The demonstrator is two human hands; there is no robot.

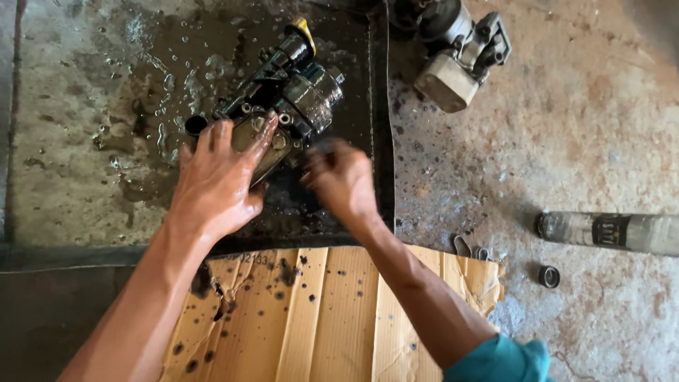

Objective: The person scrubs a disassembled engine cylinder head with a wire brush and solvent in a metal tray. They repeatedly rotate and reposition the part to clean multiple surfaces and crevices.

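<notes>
Presently: left hand [216, 180] pressing flat, fingers spread, on oily engine housing [286, 102] lying in wet black tray [382, 141]; right hand [341, 178] blurred, grip unreadable. Advisable: keeping housing pinned firmly, since it likely slips.

- Left hand [216, 180]: bare, no glove, ring or watch. Wet sheen across the back and fingers, dark oily grime at the fingertips and around the nails.
- Left forearm: bare up to the frame edge, no sleeve in view, glossy with wet along its length.
- Right hand [341, 178]: bare, motion-blurred, fingers can't be made out clearly; dark smudging at the fingertips.
- Right forearm: bare from the wrist to near the elbow, no band or watch.
- Teal sleeve [501, 359]: fabric, bunched and creased near the right elbow, cut off by the bottom edge of the frame.
</notes>
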